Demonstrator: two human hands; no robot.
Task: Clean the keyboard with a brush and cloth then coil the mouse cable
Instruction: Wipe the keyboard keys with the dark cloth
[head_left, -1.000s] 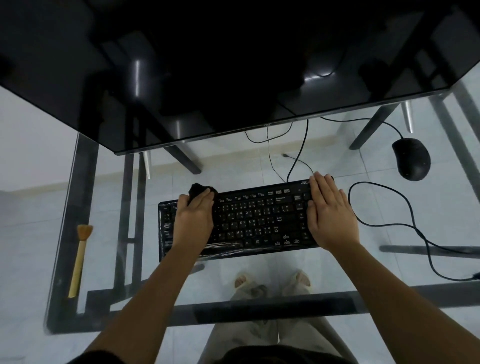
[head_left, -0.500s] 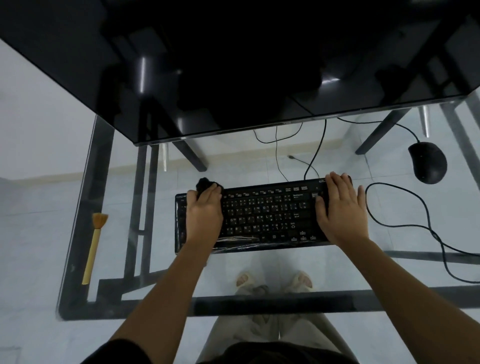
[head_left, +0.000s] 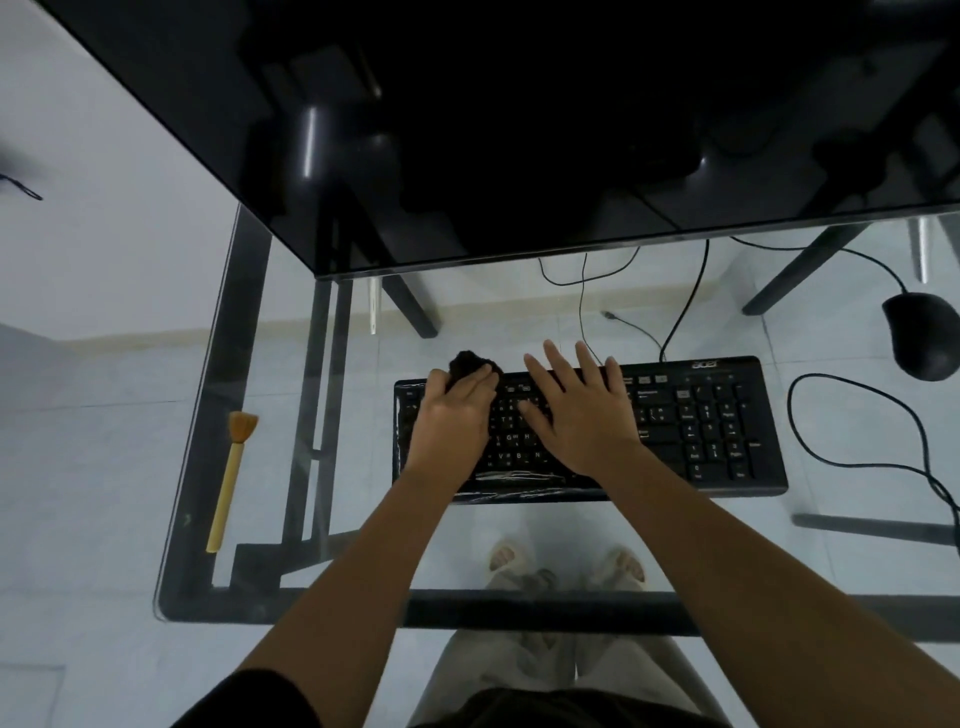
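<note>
My left grip (head_left: 452, 426) holds the cloth (head_left: 470, 364) (black, bunched) at the upper left corner of the keyboard (head_left: 727, 431). My right grip (head_left: 576, 410) lies flat on the keys just beside it, fingers spread. The brush (head_left: 231, 478) lies on the desk (head_left: 311, 519), well apart at left.

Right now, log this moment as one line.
left hand holds cloth on keyboard | right hand flat on keyboard | brush aside | mouse untouched

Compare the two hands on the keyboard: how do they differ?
The left hand holds a dark cloth; the right hand holds nothing. The left hand is bunched over the cloth; the right hand is spread flat. The left hand is at the keyboard's left end; the right hand is near its middle. Both lie palm down on the keyboard.
</note>
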